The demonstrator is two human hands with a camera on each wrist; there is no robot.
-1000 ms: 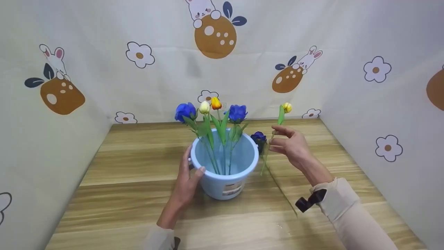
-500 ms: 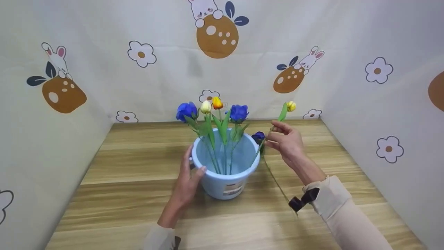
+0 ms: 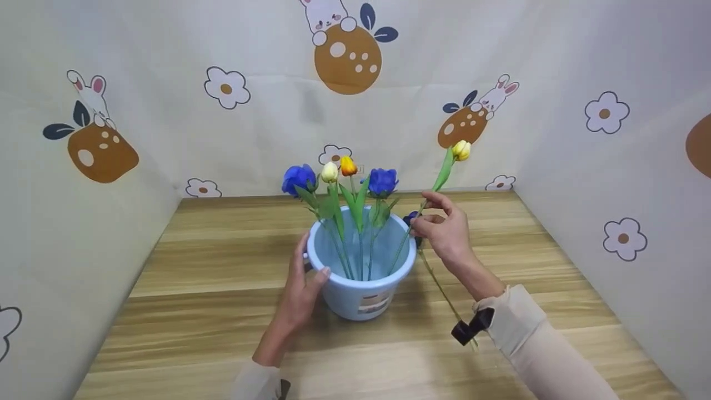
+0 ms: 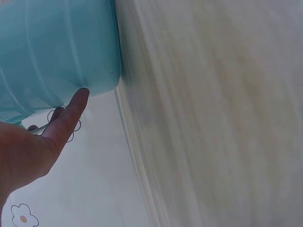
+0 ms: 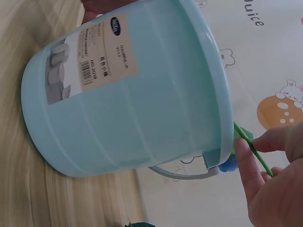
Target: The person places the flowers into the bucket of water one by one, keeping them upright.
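A light blue bucket (image 3: 361,300) stands on the wooden table, holding two blue roses (image 3: 382,182), a white tulip (image 3: 329,172) and an orange tulip (image 3: 348,165). My left hand (image 3: 300,294) holds the bucket's left side, its thumb at the rim. One finger lies along the outer wall in the left wrist view. Between thumb and fingers, my right hand (image 3: 447,228) pinches the stem of a yellow tulip (image 3: 461,150) above the right rim. That stem's lower end is inside the bucket, and the bloom leans right. The right wrist view shows the pinched green stem (image 5: 259,158).
A dark blue rose (image 3: 410,218) lies on the table right of the bucket, partly hidden by my right hand, its long stem pointing toward me. Printed fabric walls (image 3: 266,128) enclose the table. The bucket's handle (image 5: 184,176) hangs at its far side.
My right hand has moved left toward the bucket with the yellow tulip, whose stem end passed from outside the bucket to inside it. The left hand stays on the bucket.
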